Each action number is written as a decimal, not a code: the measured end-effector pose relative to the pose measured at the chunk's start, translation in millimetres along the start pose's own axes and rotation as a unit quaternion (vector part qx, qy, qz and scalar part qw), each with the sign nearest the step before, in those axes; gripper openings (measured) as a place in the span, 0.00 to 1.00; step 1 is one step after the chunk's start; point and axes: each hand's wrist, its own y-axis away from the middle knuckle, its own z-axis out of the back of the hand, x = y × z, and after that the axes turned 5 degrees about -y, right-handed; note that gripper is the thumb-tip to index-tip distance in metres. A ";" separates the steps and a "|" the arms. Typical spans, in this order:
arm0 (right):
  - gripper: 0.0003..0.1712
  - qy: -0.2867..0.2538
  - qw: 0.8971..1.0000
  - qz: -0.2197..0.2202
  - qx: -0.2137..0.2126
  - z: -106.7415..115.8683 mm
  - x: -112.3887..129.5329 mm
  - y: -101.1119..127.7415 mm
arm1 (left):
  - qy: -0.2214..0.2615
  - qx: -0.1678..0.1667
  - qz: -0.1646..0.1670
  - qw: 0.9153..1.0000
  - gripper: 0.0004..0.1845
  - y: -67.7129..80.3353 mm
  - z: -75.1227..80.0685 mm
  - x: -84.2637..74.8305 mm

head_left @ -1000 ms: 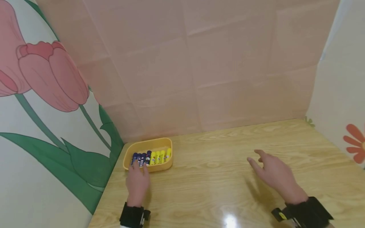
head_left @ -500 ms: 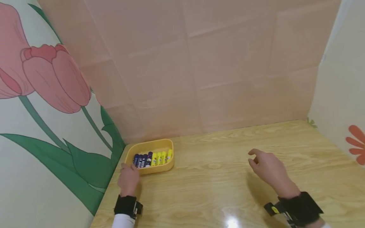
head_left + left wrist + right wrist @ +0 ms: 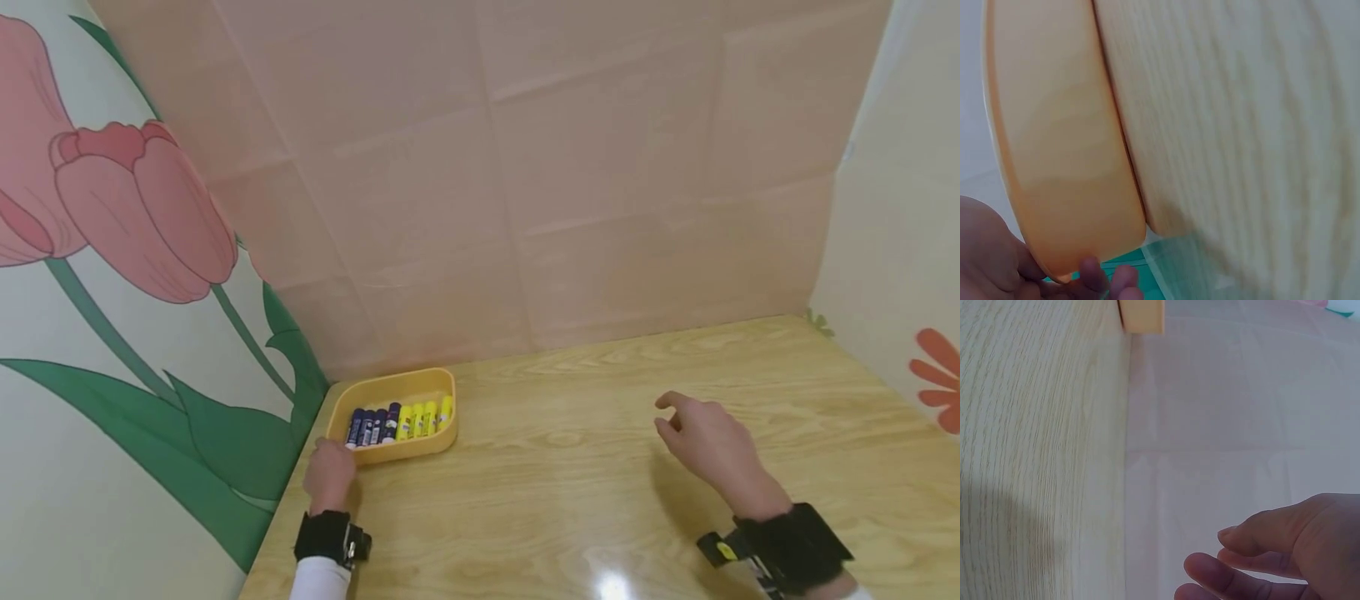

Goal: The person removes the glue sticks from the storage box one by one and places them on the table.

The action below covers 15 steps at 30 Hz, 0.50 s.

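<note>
A yellow tray (image 3: 420, 450) stands at the far left of the table, with its near-left corner at my left hand (image 3: 328, 477). My left hand grips that corner, fingers against the outer wall and thumb side at the rim (image 3: 1007, 169). Inside the tray lie short dark blue tubes (image 3: 372, 427) in a row on the left. Beside them on the right are short yellow tubes (image 3: 424, 419). My right hand (image 3: 712, 446) hovers over the right half of the table, holding nothing. Its fingers are loosely bent, thumb apart from the fingertips in the right wrist view.
A wood-grain table (image 3: 525, 500) spreads beneath both hands. Pinkish paper (image 3: 570, 183) covers the back wall, close behind the tray. The left wall (image 3: 90, 467), painted with tulips, rises beside the tray. A pale wall (image 3: 892, 250) with a red flower bounds the right.
My left hand has moved from over the blue tubes to the tray's near-left corner and taken hold there. The right hand's fingers have bent a little more.
</note>
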 end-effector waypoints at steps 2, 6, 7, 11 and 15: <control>0.19 0.002 1.000 0.001 -0.002 -0.1 -0.3 -0.3 | 0.003 0.006 0.004 1.000 0.18 -1.8 -0.1 -0.2; 0.19 0.005 1.000 0.002 -0.004 0.7 -1.7 -0.5 | 0.011 0.023 0.016 1.000 0.18 -6.8 -0.4 -3.6; 0.18 0.005 1.000 0.002 -0.004 0.7 -2.1 -0.5 | 0.013 0.028 0.017 0.999 0.19 -7.8 -0.5 -4.7; 0.19 0.004 1.000 -0.003 -0.001 0.5 -2.5 0.0 | 0.011 0.038 0.008 0.999 0.22 -10.3 -0.6 -6.9; 0.19 0.003 1.000 -0.004 -0.001 0.4 -2.2 0.4 | 0.008 0.045 0.003 0.999 0.22 -10.0 0.6 -7.0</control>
